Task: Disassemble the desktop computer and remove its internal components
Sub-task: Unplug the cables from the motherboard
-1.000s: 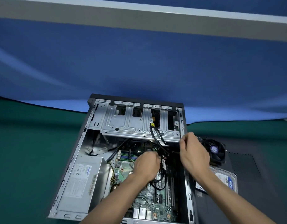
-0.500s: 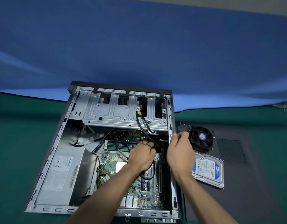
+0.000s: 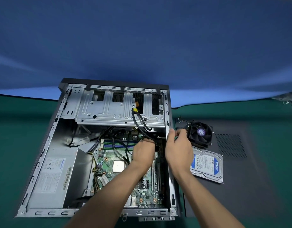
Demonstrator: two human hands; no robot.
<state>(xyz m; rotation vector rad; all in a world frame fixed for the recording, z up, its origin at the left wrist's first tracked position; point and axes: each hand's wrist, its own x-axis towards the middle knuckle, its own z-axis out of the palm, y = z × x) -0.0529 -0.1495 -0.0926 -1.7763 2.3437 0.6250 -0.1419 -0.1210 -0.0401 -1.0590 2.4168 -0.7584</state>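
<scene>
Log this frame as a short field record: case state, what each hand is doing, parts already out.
case: computer case open on its side, power supply and motherboard inside
left hand: left hand grips black cables over the motherboard
right hand: right hand pinches a thin wire at the case's right wall
removed: fan and hard drive on the side panel

Beyond the left hand [image 3: 144, 151], black cables [image 3: 138, 124] and the drive cage [image 3: 119, 111] crowd the way; its near left is open motherboard [image 3: 109, 160]. The case wall [image 3: 168, 145] divides it from the right hand [image 3: 178, 149]; a fan [image 3: 200, 133] and hard drive [image 3: 206, 164] sit just right.
</scene>
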